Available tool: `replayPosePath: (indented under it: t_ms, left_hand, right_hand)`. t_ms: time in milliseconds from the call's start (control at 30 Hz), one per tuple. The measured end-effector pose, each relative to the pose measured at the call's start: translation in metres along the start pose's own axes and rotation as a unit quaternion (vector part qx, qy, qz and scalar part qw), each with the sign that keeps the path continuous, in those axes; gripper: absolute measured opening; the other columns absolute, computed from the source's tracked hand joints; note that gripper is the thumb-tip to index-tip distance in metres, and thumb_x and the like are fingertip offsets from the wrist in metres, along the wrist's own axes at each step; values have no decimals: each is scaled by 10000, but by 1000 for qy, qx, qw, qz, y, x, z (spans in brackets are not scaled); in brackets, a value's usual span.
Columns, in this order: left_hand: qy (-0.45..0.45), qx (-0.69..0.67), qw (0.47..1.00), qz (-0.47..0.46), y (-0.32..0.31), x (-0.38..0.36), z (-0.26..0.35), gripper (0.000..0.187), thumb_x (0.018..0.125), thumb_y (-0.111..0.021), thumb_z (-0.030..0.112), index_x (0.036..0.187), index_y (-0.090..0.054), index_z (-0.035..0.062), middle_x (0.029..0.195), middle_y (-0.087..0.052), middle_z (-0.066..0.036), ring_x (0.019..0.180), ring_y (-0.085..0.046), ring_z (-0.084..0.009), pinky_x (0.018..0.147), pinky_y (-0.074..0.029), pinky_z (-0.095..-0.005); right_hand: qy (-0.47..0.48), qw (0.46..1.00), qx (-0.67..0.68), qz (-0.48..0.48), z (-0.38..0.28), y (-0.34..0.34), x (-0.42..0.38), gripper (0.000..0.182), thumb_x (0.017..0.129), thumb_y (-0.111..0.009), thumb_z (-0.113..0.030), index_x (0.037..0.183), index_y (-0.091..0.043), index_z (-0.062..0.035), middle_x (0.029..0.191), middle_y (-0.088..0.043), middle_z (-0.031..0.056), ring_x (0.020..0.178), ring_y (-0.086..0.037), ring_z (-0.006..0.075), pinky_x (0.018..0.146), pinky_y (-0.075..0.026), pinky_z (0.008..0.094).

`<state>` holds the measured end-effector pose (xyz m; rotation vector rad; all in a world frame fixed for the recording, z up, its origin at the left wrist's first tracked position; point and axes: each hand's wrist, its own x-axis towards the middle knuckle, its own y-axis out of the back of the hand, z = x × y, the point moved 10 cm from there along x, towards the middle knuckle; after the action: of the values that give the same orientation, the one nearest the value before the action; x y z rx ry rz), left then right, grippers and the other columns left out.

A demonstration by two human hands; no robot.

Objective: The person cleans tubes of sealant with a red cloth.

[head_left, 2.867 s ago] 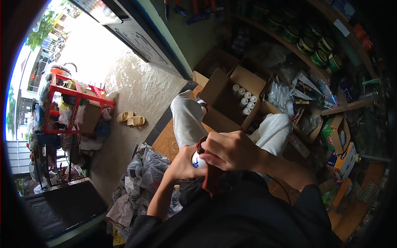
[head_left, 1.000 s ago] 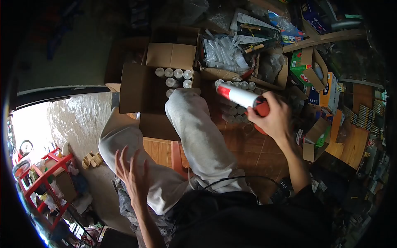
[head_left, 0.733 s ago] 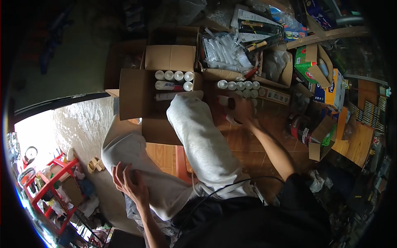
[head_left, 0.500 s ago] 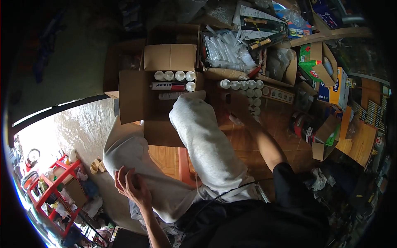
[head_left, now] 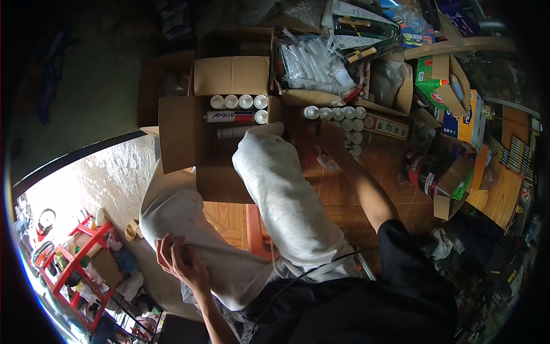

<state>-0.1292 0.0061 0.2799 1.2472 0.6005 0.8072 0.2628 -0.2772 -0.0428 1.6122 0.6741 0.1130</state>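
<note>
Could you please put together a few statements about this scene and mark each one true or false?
1. The left hand is gripping a tube. False: nothing shows in the left hand, which is at the left trouser leg.
2. The right hand is beside a group of white tubes. True.
3. The APOLLO tube lies on its side in the open cardboard box. True.
4. The red rack is at the picture's upper right. False: the red rack is at the lower left.
</note>
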Motion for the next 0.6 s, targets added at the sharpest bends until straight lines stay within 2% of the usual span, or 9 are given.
replayPosePath:
  t_ms: [167,467,567,600]
  left_hand:
    - [1,-7,1000,3,1,0,-2,234,784,-605,27,1001,-678,75,1275,-589,-76,1297,-418,-312,1092,-278,-466]
    - [6,-9,1000,11,4,-5,-9,216,794,-593,25,986,-677,77,1281,-586,-81,1294,-424,-321,1095,-290,-467]
    - [11,-13,1000,8,4,-6,-10,214,792,-590,23,981,-677,74,1284,-585,-84,1298,-420,-324,1097,-295,-466]
    - [12,-17,1000,9,4,-5,-10,217,788,-592,23,980,-679,75,1283,-585,-84,1299,-419,-324,1097,-293,-466]
  right_hand:
    - [-17,999,-29,-1,6,0,-6,470,708,-738,-379,955,-542,-30,826,-653,143,765,-676,339,650,-542,465]
    - [-15,999,-26,13,11,-2,-9,512,747,-736,-432,984,-530,-27,855,-653,171,780,-676,342,656,-535,478]
    - [-9,999,-43,4,2,10,-10,407,800,-693,-343,981,-551,-7,801,-665,148,727,-691,321,607,-547,443]
    - [-11,999,-36,-2,-1,16,-9,424,805,-693,-364,994,-557,-9,814,-669,151,744,-690,327,625,-548,445]
